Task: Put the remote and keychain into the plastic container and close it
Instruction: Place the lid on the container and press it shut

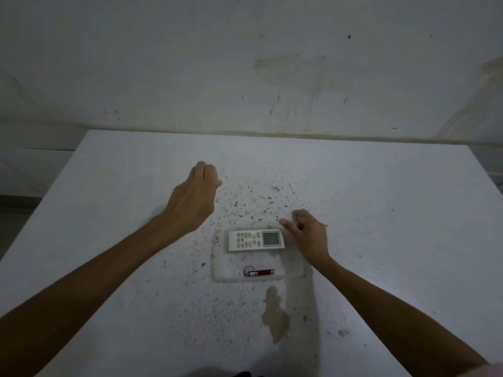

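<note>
Remote [256, 240] and keychain [259, 272] both lie inside the outline of the clear plastic container [217, 276] on the white worktop [381, 213]; remote toward the far side, keychain near the front edge, well apart. The container is nearly see-through, and whether a lid is already on it I cannot tell.

Right hand [309, 235] sits at the container's right far corner, fingers [285, 223] curled and partly spread, seemingly touching or gripping a clear edge there, maybe the lid; contact is not clear. Left hand [194, 194] is raised beyond the container, well apart from it, fingers folded into a loose fist, holding nothing visible.

Risks: if the lid is in that right hand, only one corner is controlled, so it could go down skewed and not seat all round. The transparent edges are hard to see, so misalignment is likely. Pressing on one side may slide the light container across the worktop since the left hand isn't steadying it. The keychain ring near the front wall could catch under the rim.

Around: speckled dirt patch [245, 202] behind the container, brownish stain [275, 314] in front, wall [245, 63] behind. Nothing blocks either hand.
</note>
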